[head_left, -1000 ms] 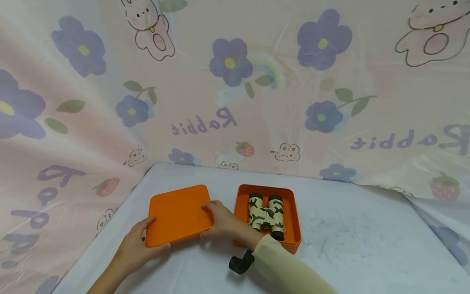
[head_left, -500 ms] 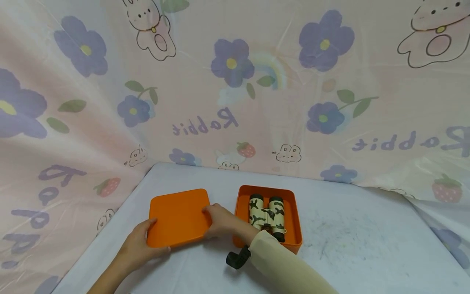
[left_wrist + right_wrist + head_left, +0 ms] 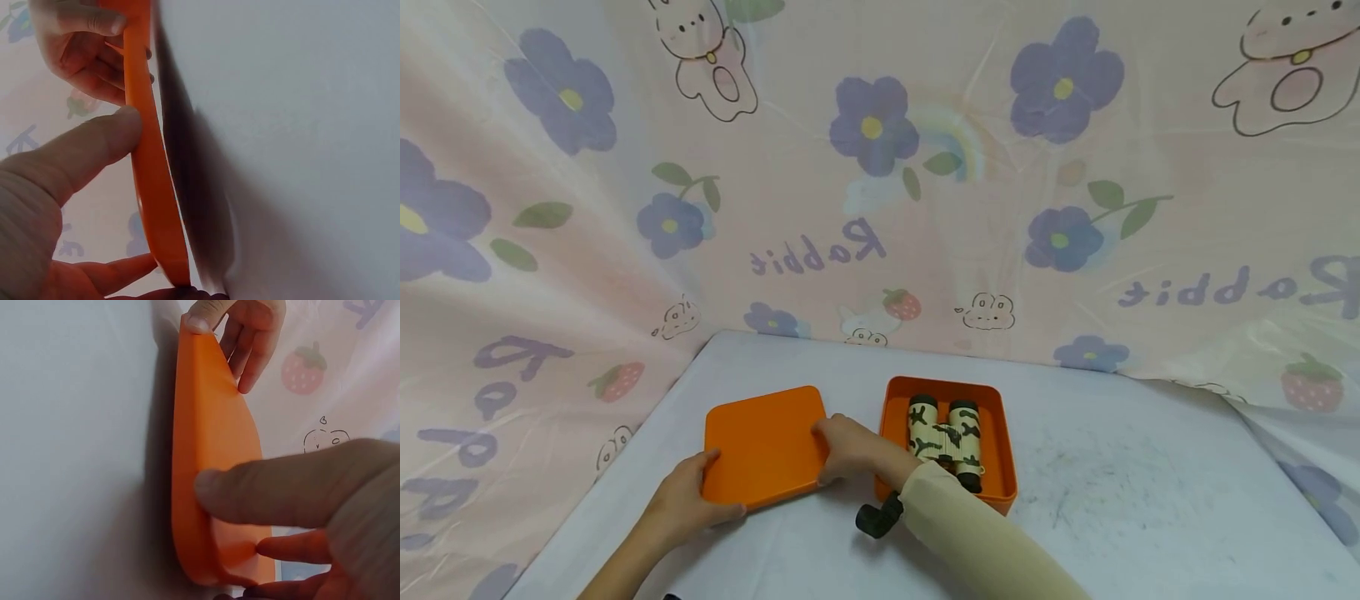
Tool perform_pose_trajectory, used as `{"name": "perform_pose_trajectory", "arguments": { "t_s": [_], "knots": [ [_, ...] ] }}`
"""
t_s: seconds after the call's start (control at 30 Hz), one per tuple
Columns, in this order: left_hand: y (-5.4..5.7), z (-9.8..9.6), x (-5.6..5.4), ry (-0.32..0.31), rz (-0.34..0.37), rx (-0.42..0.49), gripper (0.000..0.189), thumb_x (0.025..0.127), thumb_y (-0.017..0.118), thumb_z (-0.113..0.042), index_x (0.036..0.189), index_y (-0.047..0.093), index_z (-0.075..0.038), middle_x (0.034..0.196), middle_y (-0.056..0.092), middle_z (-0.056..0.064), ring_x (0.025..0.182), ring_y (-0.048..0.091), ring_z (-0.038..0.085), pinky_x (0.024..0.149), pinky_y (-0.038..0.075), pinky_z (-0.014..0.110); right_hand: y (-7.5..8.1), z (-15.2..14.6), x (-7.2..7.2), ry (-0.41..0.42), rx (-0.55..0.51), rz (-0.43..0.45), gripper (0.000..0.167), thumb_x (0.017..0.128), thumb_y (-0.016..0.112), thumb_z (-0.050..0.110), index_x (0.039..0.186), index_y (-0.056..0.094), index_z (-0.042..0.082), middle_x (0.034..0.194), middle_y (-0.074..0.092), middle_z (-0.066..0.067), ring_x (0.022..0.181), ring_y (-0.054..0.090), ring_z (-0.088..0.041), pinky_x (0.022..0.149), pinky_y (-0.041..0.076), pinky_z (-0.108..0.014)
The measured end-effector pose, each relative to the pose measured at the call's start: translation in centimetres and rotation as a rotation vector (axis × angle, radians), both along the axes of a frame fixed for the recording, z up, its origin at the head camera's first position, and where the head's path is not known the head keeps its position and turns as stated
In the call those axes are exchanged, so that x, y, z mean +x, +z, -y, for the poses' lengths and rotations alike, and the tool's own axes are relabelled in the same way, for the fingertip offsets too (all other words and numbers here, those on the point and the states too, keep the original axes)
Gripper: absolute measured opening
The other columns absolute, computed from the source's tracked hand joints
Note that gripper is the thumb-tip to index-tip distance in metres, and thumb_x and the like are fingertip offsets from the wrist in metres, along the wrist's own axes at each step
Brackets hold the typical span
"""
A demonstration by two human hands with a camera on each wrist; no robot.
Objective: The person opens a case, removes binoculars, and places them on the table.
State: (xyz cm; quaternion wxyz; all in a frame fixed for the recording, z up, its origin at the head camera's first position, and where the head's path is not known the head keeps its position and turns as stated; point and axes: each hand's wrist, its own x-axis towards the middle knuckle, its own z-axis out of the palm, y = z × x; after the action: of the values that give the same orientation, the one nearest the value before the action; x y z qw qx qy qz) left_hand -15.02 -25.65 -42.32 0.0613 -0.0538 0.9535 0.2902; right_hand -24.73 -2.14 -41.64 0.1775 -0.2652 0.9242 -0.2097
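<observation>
An orange lid (image 3: 766, 446), flat and with rounded corners, is low over the white table on the left, its shadow close beside it in both wrist views. My left hand (image 3: 679, 500) grips its near left corner, thumb along the front edge. At its right side my right hand (image 3: 852, 450) holds the edge. Some fingertips (image 3: 150, 79) of the right hand show at the lid's underside in the left wrist view. Right of the lid stands an open orange box (image 3: 996, 442) with camouflage binoculars (image 3: 946, 437) lying in it; my right forearm covers its near left corner.
The white table (image 3: 1120, 467) bears grey smudges to the right of the box. A pink printed cloth (image 3: 955, 200) hangs behind and at the left. A black curved piece (image 3: 880, 517) sits at my right wrist.
The lid has come down slightly toward the table, and its far edge has lowered. Both hands keep hold of it; the box and binoculars stay where they were.
</observation>
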Motion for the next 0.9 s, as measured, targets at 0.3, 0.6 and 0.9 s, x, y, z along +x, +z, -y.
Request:
{"name": "perform_pose_trajectory", "arguments": {
  "t_s": [0.3,0.6,0.9],
  "knots": [
    [-0.17,-0.15,-0.4,0.03,0.037,-0.011,0.114,0.058,0.087,-0.053,0.14,0.038,0.009,0.141,0.04,0.037,0.127,0.042,0.051,0.104,0.037,0.063,0.24,0.18,-0.32,0.006,0.029,0.013,0.07,0.07,0.085,0.017,0.132,0.054,0.008,0.12,0.057,-0.007,0.095,0.05,-0.013,0.095,0.048,-0.027],
    [-0.4,-0.34,-0.56,0.057,0.075,-0.026,0.115,0.052,0.09,-0.052,0.138,0.041,0.007,0.139,0.043,0.035,0.124,0.045,0.05,0.102,0.039,0.063,0.41,0.22,0.02,0.019,0.031,0.023,0.058,0.07,0.084,0.014,0.121,0.057,0.007,0.103,0.056,-0.003,0.085,0.049,-0.014,0.079,0.047,-0.022],
    [-0.31,-0.55,-0.54,0.064,0.079,-0.037,0.113,0.053,0.091,-0.049,0.138,0.041,0.007,0.139,0.043,0.035,0.123,0.046,0.049,0.101,0.039,0.063,0.49,0.25,0.36,0.001,0.027,0.034,0.044,0.07,0.084,0.017,0.105,0.058,0.009,0.088,0.052,0.0,0.078,0.049,-0.015,0.066,0.044,-0.022]
  ]
}}
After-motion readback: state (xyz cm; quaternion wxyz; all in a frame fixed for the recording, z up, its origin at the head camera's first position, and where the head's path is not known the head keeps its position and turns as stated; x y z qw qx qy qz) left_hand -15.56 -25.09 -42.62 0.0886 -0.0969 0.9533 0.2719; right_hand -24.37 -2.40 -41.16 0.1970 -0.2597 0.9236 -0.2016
